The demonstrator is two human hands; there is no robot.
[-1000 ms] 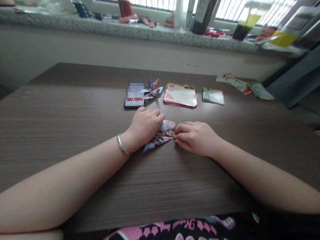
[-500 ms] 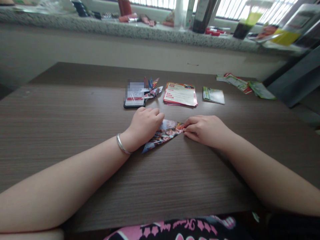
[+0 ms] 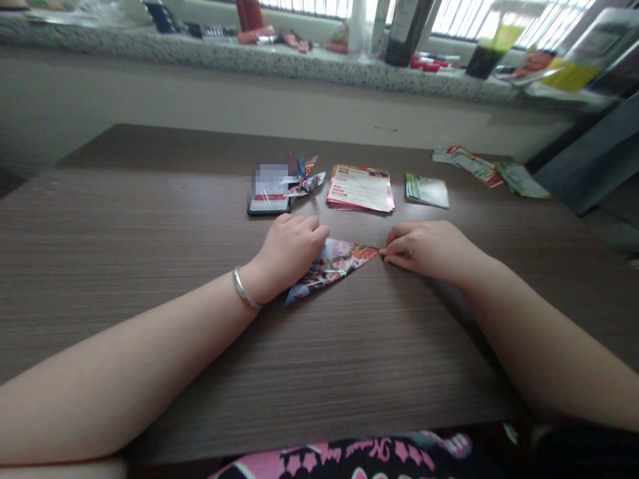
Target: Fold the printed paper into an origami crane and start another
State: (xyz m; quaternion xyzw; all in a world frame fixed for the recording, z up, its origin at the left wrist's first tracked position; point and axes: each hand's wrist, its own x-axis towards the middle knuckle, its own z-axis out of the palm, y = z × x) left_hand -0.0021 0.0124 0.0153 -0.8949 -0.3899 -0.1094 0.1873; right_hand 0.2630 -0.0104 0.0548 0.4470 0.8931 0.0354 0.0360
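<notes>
— Near the middle of the desk (image 3: 150,219), the folded paper (image 3: 332,266) is lying flat as a long triangle, its point aiming right. What is each hand doing to it?

— The left hand (image 3: 289,256) is resting on the wide end, curled shut into a loose fist. It is weighing the paper down rather than gripping it. The right hand (image 3: 424,249) is meeting the tip with its fingers (image 3: 397,245) drawn narrow, thumb against forefinger, seemingly nipping the very point.

— So what is worrying you?

— The tip is looking like the thinnest part. If the right hand is pulling outward while the fist is pinning the other end, the glossy sheet could be tearing, or the point crumpling.

— And on the left side?

— The knuckles are covering the layers there, so I am not seeing whether the edges are lining up. If the fist is easing off, the layers could be springing open or sliding on the smooth wood, and any crease would be setting crooked.

— Is anything nearby getting in the way?

— Nothing close. The phone (image 3: 269,196), the small folded figure (image 3: 307,181) leaning by it, the stack of leaflets (image 3: 360,189) and the green cards (image 3: 426,191) are sitting farther back, apart from both hands. A wide sweep of the right forearm might be nudging the leaflets, but I am judging that the lesser risk.
</notes>
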